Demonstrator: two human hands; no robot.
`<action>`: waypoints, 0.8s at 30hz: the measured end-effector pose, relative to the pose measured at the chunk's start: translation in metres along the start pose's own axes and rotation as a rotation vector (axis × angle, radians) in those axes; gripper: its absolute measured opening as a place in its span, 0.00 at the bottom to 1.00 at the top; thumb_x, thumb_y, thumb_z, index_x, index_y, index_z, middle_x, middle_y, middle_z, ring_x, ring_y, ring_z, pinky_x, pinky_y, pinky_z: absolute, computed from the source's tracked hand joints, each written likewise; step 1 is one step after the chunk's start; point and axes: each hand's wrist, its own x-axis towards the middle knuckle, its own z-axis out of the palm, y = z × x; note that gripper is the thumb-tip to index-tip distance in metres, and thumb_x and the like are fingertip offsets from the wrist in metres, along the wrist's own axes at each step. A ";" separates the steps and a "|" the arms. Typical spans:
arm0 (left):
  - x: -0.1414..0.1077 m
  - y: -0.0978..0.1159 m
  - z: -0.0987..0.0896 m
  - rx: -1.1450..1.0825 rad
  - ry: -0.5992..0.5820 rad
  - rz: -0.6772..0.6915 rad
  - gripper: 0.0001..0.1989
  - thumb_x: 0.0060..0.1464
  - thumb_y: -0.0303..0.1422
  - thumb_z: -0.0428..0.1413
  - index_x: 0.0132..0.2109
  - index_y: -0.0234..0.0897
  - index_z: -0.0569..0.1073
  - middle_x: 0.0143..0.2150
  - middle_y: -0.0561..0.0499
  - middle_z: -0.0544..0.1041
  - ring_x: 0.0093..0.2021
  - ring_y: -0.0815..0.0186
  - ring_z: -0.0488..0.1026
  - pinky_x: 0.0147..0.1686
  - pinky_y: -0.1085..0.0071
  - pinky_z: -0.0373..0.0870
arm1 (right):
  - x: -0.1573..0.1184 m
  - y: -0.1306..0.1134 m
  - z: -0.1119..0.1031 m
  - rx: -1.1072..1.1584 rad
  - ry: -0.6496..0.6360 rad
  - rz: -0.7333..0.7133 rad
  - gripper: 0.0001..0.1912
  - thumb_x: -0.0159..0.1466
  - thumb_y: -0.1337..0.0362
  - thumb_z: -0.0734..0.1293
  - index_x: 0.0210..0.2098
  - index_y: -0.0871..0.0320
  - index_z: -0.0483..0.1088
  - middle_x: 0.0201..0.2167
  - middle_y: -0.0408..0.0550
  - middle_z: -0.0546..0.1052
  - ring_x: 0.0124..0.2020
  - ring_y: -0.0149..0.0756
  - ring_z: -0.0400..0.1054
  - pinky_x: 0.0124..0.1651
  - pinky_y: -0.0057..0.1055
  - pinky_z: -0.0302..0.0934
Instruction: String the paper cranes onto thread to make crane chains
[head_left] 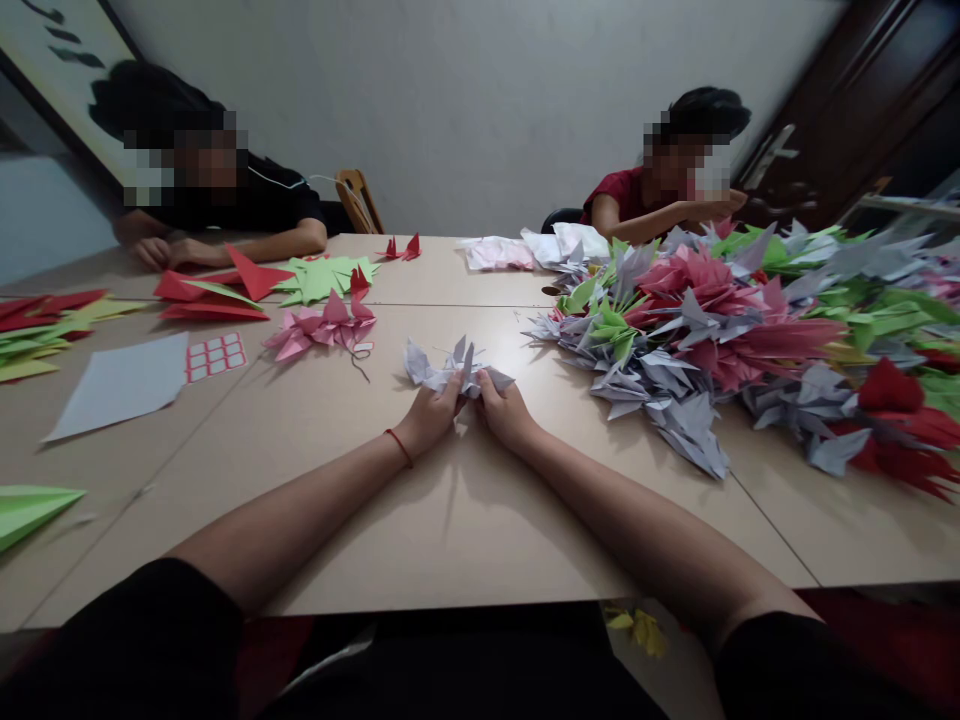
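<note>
A small cluster of pale grey-lilac folded paper pieces (pixel 427 370) is held above the middle of the table. My left hand (pixel 433 412), with a red cord round its wrist, pinches the cluster from the left. From the right, my right hand (pixel 504 408) grips it with thumb and fingers closed. The two hands nearly meet under the paper, and some fingertips are hidden. Pink folded pieces (pixel 319 328) with a dark string beside them lie beyond my left hand.
A large heap of folded paper (pixel 720 330) covers the right side. At left lie red pieces (pixel 225 285), green pieces (pixel 326 280), a white sheet (pixel 124 385) and a sticker sheet (pixel 216 357). Plastic packets (pixel 499 253) lie at the back. Two people sit across the table.
</note>
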 end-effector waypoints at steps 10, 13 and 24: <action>0.002 -0.005 0.000 -0.024 -0.007 -0.050 0.23 0.61 0.44 0.42 0.20 0.38 0.59 0.15 0.57 0.60 0.18 0.71 0.58 0.24 0.72 0.57 | -0.002 0.003 0.000 -0.005 -0.036 0.020 0.19 0.62 0.53 0.59 0.19 0.54 0.57 0.15 0.39 0.61 0.22 0.32 0.60 0.27 0.28 0.55; 0.001 -0.006 0.000 -0.021 -0.065 -0.063 0.24 0.60 0.43 0.43 0.18 0.38 0.59 0.14 0.57 0.59 0.17 0.71 0.58 0.23 0.71 0.56 | -0.001 0.005 -0.001 -0.014 -0.006 0.024 0.18 0.62 0.52 0.59 0.20 0.54 0.57 0.16 0.39 0.61 0.23 0.32 0.59 0.27 0.28 0.54; 0.001 -0.003 -0.003 -0.083 -0.116 -0.077 0.22 0.60 0.38 0.44 0.19 0.37 0.59 0.15 0.57 0.58 0.19 0.72 0.56 0.25 0.72 0.55 | -0.001 -0.002 -0.004 0.067 0.026 0.042 0.19 0.60 0.50 0.61 0.20 0.55 0.60 0.14 0.38 0.60 0.22 0.31 0.58 0.25 0.28 0.52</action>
